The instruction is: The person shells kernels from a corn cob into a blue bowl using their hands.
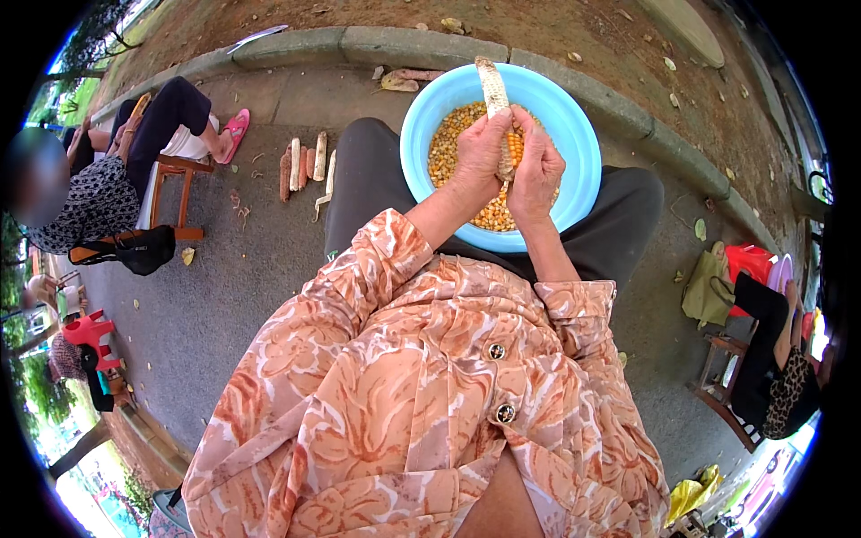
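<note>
A corn cob (494, 87), bare and pale at its far end with yellow kernels left near my right fingers, is held over a light blue plastic basin (582, 155). My left hand (483, 151) grips it from the left side, thumb on the cob. Against its kernel-covered part presses my right hand (536, 161), close beside the left. Loose corn kernels (457, 134) cover the basin's bottom. The basin rests between my thighs, on my dark trousers.
Several stripped cobs (294, 165) lie on the pavement at my left. A concrete kerb (424, 46) curves ahead. One person sits on a wooden chair (176, 195) at left, another on a wooden chair (723, 376) at right, near a green bag (707, 290).
</note>
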Tool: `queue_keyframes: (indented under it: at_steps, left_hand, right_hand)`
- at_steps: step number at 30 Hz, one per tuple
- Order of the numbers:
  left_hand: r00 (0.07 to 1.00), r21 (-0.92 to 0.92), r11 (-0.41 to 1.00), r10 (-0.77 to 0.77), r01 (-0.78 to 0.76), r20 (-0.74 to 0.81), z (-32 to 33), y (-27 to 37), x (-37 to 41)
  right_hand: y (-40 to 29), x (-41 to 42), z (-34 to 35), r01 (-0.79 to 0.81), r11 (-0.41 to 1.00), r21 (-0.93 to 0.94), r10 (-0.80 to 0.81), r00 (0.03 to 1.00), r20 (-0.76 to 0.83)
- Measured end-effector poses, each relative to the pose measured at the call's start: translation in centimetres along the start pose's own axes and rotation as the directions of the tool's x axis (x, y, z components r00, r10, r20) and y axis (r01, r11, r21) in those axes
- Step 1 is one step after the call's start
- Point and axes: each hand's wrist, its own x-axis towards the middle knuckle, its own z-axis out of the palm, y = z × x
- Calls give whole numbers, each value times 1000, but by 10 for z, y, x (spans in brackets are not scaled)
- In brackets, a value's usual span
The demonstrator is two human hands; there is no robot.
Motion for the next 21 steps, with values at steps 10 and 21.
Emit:
queue_keyframes:
  at_steps: [10,21]
  left_hand:
    - [989,-167,984,-85,64,-120,-3,3,3]
    - [1000,-73,997,-27,27,7,-1,0,-3]
  right_hand:
    - [2,-5,5,-217,946,242,228,974,-17]
    - [4,3,0,-262,913,312,276,961,0]
